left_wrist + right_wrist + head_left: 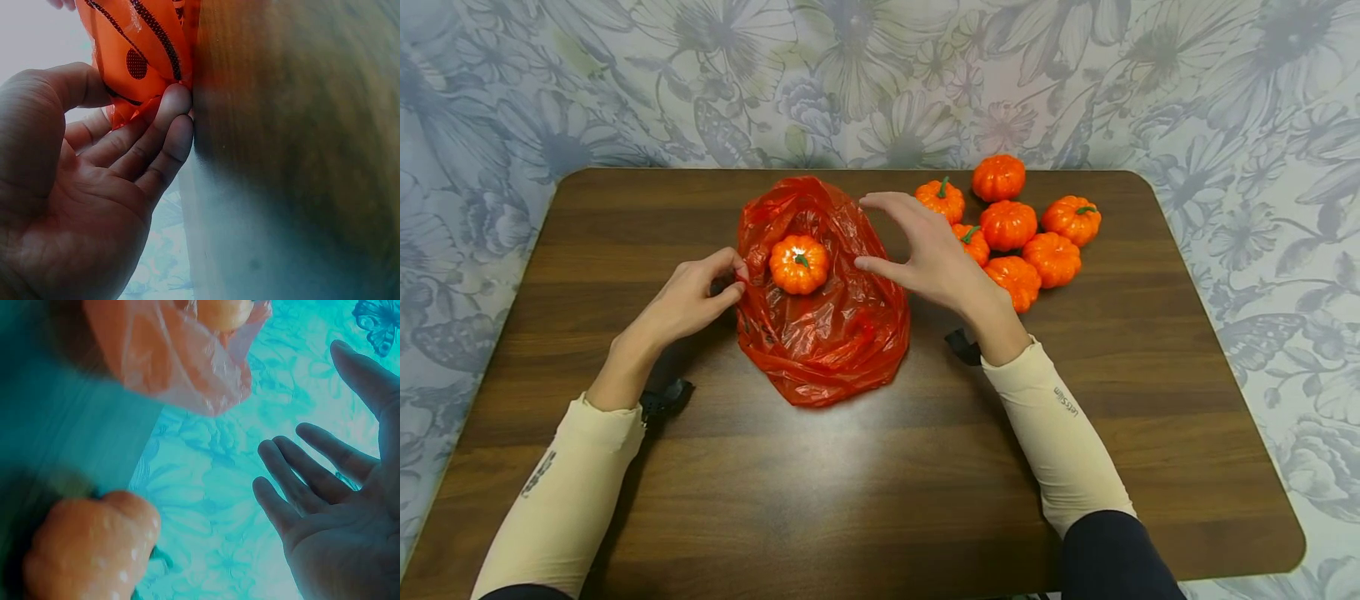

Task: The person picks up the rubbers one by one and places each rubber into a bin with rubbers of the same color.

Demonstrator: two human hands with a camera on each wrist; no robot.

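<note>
A red plastic bag lies spread on the table, its mouth facing up. One small orange pumpkin with a green stem sits in it. At the bag's left edge my left hand pinches the plastic between thumb and fingers; the left wrist view shows the printed bag in that grip. My right hand hovers over the bag's right side, fingers spread and holding nothing. In the right wrist view, its palm shows bare, apart from the bag and from a nearby pumpkin.
To the right of the bag several more small pumpkins stand in a cluster, partly behind my right hand and wrist. The brown wooden table ends at a back edge against a flower-patterned wall covering.
</note>
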